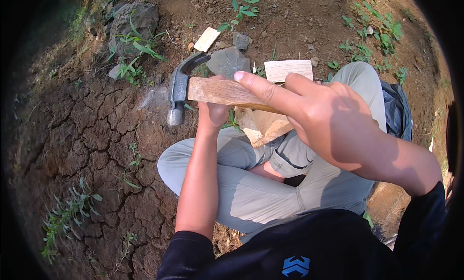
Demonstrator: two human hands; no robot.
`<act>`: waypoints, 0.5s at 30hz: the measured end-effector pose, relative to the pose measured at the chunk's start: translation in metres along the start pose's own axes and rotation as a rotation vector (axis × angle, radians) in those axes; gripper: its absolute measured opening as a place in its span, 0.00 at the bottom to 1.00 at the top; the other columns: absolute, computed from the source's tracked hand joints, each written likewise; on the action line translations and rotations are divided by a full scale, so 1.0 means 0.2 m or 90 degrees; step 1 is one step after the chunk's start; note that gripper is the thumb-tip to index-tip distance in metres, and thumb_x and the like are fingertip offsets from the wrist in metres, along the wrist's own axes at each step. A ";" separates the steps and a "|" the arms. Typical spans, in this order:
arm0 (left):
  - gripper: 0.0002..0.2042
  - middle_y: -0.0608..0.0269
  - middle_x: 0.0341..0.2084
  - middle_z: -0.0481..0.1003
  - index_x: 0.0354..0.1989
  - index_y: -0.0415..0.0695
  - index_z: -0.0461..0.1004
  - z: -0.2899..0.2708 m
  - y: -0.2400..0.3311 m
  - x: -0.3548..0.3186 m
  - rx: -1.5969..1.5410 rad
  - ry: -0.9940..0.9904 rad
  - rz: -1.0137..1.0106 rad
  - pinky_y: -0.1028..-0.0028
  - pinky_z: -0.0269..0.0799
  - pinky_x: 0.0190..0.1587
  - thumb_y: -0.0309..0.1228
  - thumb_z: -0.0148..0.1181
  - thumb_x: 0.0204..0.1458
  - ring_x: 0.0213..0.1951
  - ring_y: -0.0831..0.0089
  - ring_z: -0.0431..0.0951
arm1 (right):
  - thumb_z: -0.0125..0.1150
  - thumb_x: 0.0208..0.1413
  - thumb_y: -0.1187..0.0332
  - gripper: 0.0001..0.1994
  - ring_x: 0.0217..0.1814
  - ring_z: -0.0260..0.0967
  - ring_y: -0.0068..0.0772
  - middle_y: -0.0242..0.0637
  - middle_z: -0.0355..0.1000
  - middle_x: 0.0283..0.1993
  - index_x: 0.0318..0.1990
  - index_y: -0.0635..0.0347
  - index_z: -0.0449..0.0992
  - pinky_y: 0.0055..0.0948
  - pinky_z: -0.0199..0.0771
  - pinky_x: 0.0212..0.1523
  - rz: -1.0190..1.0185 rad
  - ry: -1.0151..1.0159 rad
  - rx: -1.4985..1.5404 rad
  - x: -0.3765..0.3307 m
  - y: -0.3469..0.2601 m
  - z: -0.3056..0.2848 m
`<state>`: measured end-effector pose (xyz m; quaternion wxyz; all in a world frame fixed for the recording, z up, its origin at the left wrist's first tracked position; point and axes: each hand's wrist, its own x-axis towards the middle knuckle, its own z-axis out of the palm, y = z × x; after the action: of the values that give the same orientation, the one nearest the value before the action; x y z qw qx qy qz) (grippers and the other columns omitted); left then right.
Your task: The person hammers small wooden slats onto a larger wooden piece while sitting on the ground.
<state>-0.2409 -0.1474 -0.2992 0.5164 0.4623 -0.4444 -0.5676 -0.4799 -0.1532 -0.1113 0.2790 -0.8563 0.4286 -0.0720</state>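
Hammer (205, 89) in my right hand (333, 115), I held it up before my crossed legs (261, 190), its metal head (178, 89) to the left. Those fingers (273, 92) were gripping the wooden handle (229, 94), one stretched along it. My left hand (212, 113) was mostly hidden behind the handle; I could not tell whether it was clenched or loose. Just beyond lay a flat grey stone (230, 61), with pale wood pieces (288, 70) near it. Farther out, a big rock (137, 28) sat upper left, a dark bag (398, 113) lay beside my right knee, and cracked soil (96, 140) spread leftward.
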 end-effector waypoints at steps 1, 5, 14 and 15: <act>0.11 0.70 0.24 0.73 0.27 0.43 0.73 -0.01 -0.01 0.01 0.012 -0.009 -0.032 0.73 0.67 0.33 0.36 0.60 0.57 0.30 0.79 0.71 | 0.62 0.47 0.83 0.44 0.23 0.68 0.41 0.36 0.64 0.29 0.72 0.34 0.61 0.37 0.73 0.25 0.000 0.002 0.013 -0.01 -0.02 -0.02; 0.09 0.68 0.25 0.74 0.28 0.43 0.74 -0.09 -0.07 0.03 0.018 -0.055 -0.054 0.73 0.68 0.33 0.35 0.64 0.52 0.30 0.77 0.72 | 0.62 0.47 0.82 0.43 0.23 0.68 0.41 0.36 0.64 0.28 0.72 0.34 0.62 0.38 0.73 0.25 0.009 0.020 0.007 -0.01 -0.01 0.00; 0.06 0.65 0.25 0.75 0.28 0.40 0.75 -0.01 0.01 0.05 0.137 -0.070 0.058 0.72 0.69 0.33 0.29 0.64 0.48 0.29 0.74 0.75 | 0.64 0.49 0.79 0.41 0.22 0.68 0.42 0.36 0.66 0.29 0.71 0.35 0.63 0.39 0.73 0.24 0.033 0.014 0.007 0.01 0.08 0.11; 0.06 0.65 0.27 0.76 0.30 0.40 0.75 -0.01 0.00 0.03 0.162 -0.055 0.085 0.71 0.70 0.35 0.29 0.64 0.48 0.31 0.74 0.75 | 0.64 0.49 0.80 0.41 0.23 0.68 0.43 0.36 0.66 0.29 0.71 0.35 0.63 0.38 0.73 0.24 0.021 0.023 0.006 0.03 0.06 0.08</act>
<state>-0.2385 -0.1533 -0.3004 0.4705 0.4685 -0.5642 -0.4907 -0.4799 -0.1567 -0.1313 0.2762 -0.8464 0.4472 -0.0853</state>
